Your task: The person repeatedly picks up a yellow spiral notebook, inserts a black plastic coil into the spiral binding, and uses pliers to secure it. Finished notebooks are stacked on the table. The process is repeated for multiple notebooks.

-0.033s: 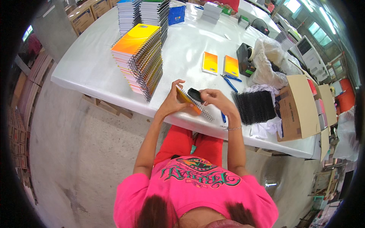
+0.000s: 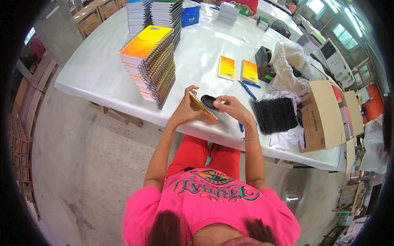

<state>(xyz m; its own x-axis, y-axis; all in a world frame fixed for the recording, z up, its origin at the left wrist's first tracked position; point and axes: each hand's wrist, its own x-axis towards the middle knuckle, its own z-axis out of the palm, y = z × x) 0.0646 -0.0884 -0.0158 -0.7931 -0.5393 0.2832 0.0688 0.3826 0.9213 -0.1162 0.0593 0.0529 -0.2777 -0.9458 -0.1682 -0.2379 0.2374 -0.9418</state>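
My left hand (image 2: 185,108) grips a small yellow-orange notebook (image 2: 196,99), tilted up on the near edge of the table. A spiral wire coil (image 2: 222,122) runs along the notebook's edge, and its loose end sticks out toward me, blurred. Pinched in my right hand (image 2: 232,107) is a black, rounded, cup-like piece (image 2: 208,101), held against the notebook's coil side. Whether it touches the wire I cannot tell. Close by my right wrist lies a blue-handled tool (image 2: 241,127), partly hidden. Blue-handled pliers (image 2: 249,89) rest farther off.
Two yellow notebooks (image 2: 226,67) lie ahead. A tall stack of spiral notebooks (image 2: 150,53) stands left, with more stacks (image 2: 166,16) behind. To the right are black wire coils (image 2: 274,116) on white cloth, an open cardboard box (image 2: 322,117) and a plastic bag (image 2: 289,74).
My right hand has shifted slightly left, and the black piece has tilted so more of its round face shows. The coil's loose end has become blurred. My left hand stays in place.
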